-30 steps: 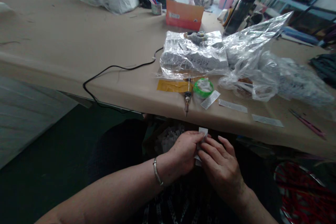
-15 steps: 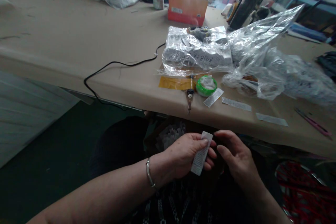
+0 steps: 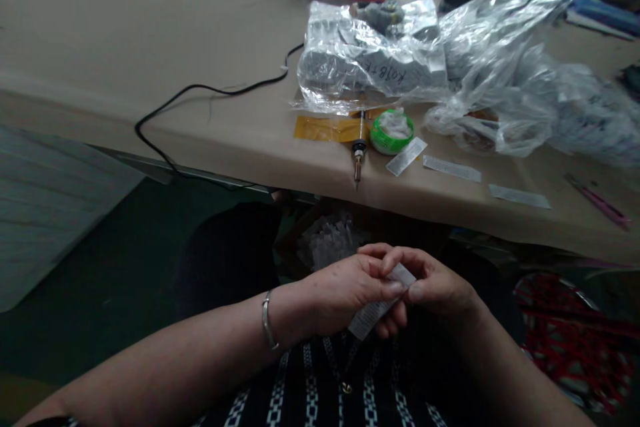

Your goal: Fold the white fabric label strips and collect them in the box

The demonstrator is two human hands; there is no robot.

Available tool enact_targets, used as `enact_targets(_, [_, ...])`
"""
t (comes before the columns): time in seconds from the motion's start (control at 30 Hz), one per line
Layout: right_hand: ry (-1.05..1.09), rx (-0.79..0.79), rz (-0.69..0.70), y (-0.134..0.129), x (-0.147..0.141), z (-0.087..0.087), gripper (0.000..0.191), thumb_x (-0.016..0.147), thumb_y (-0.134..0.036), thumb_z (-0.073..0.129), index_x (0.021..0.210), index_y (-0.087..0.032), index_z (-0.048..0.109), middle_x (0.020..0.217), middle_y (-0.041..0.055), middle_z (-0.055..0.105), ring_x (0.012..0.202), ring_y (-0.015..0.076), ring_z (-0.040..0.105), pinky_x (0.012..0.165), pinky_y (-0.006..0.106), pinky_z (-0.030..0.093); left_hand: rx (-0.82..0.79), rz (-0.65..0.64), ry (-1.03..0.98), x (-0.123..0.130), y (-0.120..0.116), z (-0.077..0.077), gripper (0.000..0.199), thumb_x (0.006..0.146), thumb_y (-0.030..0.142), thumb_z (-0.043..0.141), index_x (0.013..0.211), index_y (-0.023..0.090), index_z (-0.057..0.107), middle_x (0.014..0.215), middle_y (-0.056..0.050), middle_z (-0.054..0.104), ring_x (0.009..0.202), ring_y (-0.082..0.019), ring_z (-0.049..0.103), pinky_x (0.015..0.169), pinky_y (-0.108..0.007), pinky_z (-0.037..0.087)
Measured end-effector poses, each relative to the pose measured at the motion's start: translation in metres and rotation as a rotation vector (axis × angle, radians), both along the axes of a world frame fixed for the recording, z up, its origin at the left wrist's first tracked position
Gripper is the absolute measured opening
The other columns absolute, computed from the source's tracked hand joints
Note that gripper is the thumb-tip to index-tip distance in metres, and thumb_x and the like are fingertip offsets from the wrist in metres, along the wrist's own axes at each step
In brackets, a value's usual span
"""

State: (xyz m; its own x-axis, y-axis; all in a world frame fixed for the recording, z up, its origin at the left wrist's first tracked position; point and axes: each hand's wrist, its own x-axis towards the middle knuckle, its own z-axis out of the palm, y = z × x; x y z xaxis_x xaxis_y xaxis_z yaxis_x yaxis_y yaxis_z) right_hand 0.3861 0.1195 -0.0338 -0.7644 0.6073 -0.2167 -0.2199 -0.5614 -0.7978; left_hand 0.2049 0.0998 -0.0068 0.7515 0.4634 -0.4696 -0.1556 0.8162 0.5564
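My left hand [image 3: 340, 295] is closed on a small white strip with fine print [image 3: 369, 321], its thumb lying across the strip, over my lap. Against the strip's upper end, the thumb and forefinger of my right hand [image 3: 443, 285] are pinched together. Part of the strip is hidden by the fingers. Similar strips lie along the table edge: one tilted strip [image 3: 406, 156], a middle one [image 3: 452, 168] and a right one [image 3: 520, 196]. A green round container [image 3: 391, 141] with white wadding stands beside a thin pointed tool [image 3: 358, 155] that looks like a soldering iron.
Clear plastic wrap covers a pale block [image 3: 370, 67] on the brown-covered table [image 3: 150, 27]. A black cord [image 3: 200, 87] loops leftward over the edge. Pink-handled tweezers [image 3: 597, 201] lie at right. Below the table are whitish scraps [image 3: 330, 240] and a red-patterned round thing [image 3: 575, 347].
My right hand has moved left and closed on the strip's upper end; before, it was apart from it. The strip has tilted more. The view has dipped downward.
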Motion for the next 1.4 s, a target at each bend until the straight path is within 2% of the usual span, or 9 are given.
enact_targets(0.2, [-0.040, -0.024, 0.010, 0.001, -0.001, 0.002, 0.024, 0.064, -0.028, 0.079, 0.085, -0.021, 0.069, 0.134, 0.0055, 0.051, 0.120, 0.0259, 0.052, 0.095, 0.037, 0.043, -0.013, -0.006, -0.003, 0.006, -0.002, -0.009, 0.033, 0.070, 0.043, 0.070, 0.072, 0.013, 0.059, 0.058, 0.000, 0.058, 0.046, -0.009, 0.053, 0.048, -0.022, 0.045])
enact_targets(0.3, [-0.105, 0.026, 0.011, 0.000, 0.001, 0.005, 0.041, 0.065, -0.035, 0.078, 0.103, -0.024, 0.067, 0.131, 0.0057, 0.054, 0.111, 0.0240, 0.057, 0.090, 0.035, 0.047, -0.015, 0.034, 0.004, 0.005, -0.001, -0.006, 0.027, 0.071, 0.038, 0.070, 0.073, 0.013, 0.058, 0.057, 0.002, 0.056, 0.046, -0.008, 0.052, 0.047, -0.020, 0.044])
enact_targets(0.4, [-0.275, 0.098, -0.153, -0.005, -0.001, 0.010, 0.048, 0.069, -0.032, 0.075, 0.115, -0.026, 0.061, 0.115, 0.0044, 0.063, 0.093, 0.0180, 0.063, 0.079, 0.029, 0.051, -0.027, 0.076, 0.035, 0.003, 0.002, 0.001, 0.030, 0.072, 0.039, 0.069, 0.067, 0.013, 0.055, 0.056, 0.003, 0.054, 0.044, -0.006, 0.050, 0.046, -0.018, 0.041])
enact_targets(0.5, [-0.437, 0.181, -0.386, -0.014, -0.006, 0.018, 0.036, 0.073, -0.029, 0.073, 0.107, -0.025, 0.062, 0.101, 0.0030, 0.067, 0.084, 0.0151, 0.064, 0.073, 0.025, 0.052, -0.021, 0.135, 0.056, 0.002, 0.004, 0.005, 0.032, 0.070, 0.041, 0.070, 0.065, 0.013, 0.055, 0.055, 0.003, 0.052, 0.044, -0.006, 0.049, 0.047, -0.019, 0.041])
enact_targets(0.57, [-0.490, 0.199, -0.464, -0.020, -0.010, 0.022, 0.030, 0.074, -0.030, 0.072, 0.101, -0.023, 0.062, 0.091, 0.0024, 0.067, 0.077, 0.0143, 0.064, 0.067, 0.024, 0.052, -0.010, 0.163, 0.046, 0.003, 0.005, 0.006, 0.031, 0.070, 0.041, 0.071, 0.067, 0.014, 0.055, 0.056, 0.003, 0.051, 0.046, -0.007, 0.050, 0.048, -0.019, 0.041])
enact_targets(0.83, [-0.392, 0.004, -0.518, -0.021, -0.026, 0.016, 0.017, 0.080, -0.033, 0.067, 0.081, -0.019, 0.057, 0.059, -0.0038, 0.059, 0.043, 0.0102, 0.055, 0.045, 0.023, 0.048, 0.109, 0.254, 0.113, 0.004, 0.001, 0.001, 0.029, 0.077, 0.041, 0.063, 0.068, 0.014, 0.055, 0.057, 0.002, 0.051, 0.048, -0.007, 0.048, 0.048, -0.020, 0.038])
enact_targets(1.0, [-0.357, 0.064, -0.561, -0.016, -0.032, 0.014, 0.017, 0.077, -0.030, 0.069, 0.071, -0.018, 0.058, 0.082, -0.0010, 0.061, 0.050, 0.0077, 0.054, 0.045, 0.022, 0.047, 0.200, 0.285, 0.177, 0.002, 0.001, -0.001, 0.029, 0.081, 0.041, 0.057, 0.069, 0.014, 0.055, 0.058, 0.002, 0.052, 0.052, -0.008, 0.047, 0.055, -0.022, 0.038])
enact_targets(1.2, [-0.496, 0.321, -0.564, -0.001, -0.037, 0.024, 0.015, 0.076, -0.027, 0.068, 0.066, -0.018, 0.061, 0.090, 0.0024, 0.062, 0.082, 0.0144, 0.058, 0.073, 0.023, 0.048, 0.446, 0.396, 0.358, -0.010, 0.007, 0.003, 0.022, 0.080, 0.035, 0.060, 0.074, 0.014, 0.059, 0.066, 0.003, 0.049, 0.061, -0.008, 0.041, 0.058, -0.021, 0.033])
enact_targets(1.4, [-0.600, 0.516, -0.492, 0.007, -0.044, 0.028, 0.015, 0.079, -0.027, 0.063, 0.067, -0.019, 0.059, 0.091, 0.0027, 0.062, 0.084, 0.0149, 0.057, 0.075, 0.024, 0.045, 0.498, 0.509, 0.450, -0.020, 0.012, 0.003, 0.017, 0.078, 0.031, 0.062, 0.074, 0.014, 0.063, 0.068, 0.001, 0.057, 0.064, -0.010, 0.048, 0.063, -0.022, 0.039])
